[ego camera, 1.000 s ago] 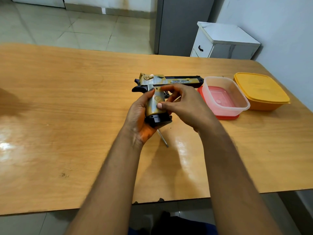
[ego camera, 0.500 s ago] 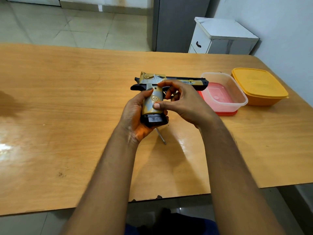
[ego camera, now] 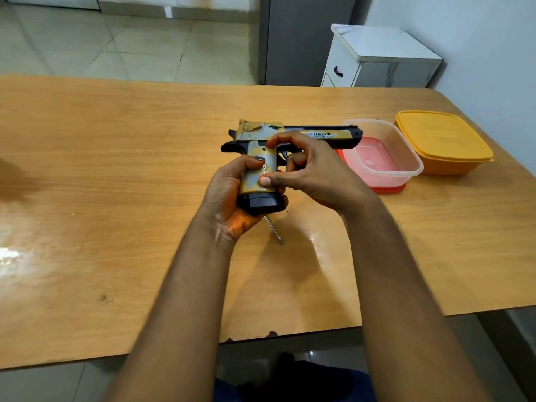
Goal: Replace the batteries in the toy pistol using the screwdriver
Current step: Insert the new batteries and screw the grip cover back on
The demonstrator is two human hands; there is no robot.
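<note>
Both hands grip toy pistol (ego camera: 262,169): left hand (ego camera: 232,198), right hand (ego camera: 313,172). Clear container (ego camera: 406,161), yellow box (ego camera: 441,140) far right; screwdriver (ego camera: 274,230) on tabletop (ego camera: 116,198).

A glossy wooden table (ego camera: 116,198) fills the near view. Beyond lie pale floor tiles (ego camera: 130,39). A white cabinet (ego camera: 377,56) stands far right against a white wall (ego camera: 478,47).

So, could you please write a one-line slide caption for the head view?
Both hands, left hand and right hand, hold the gold-and-black toy pistol above the wooden table.
</note>
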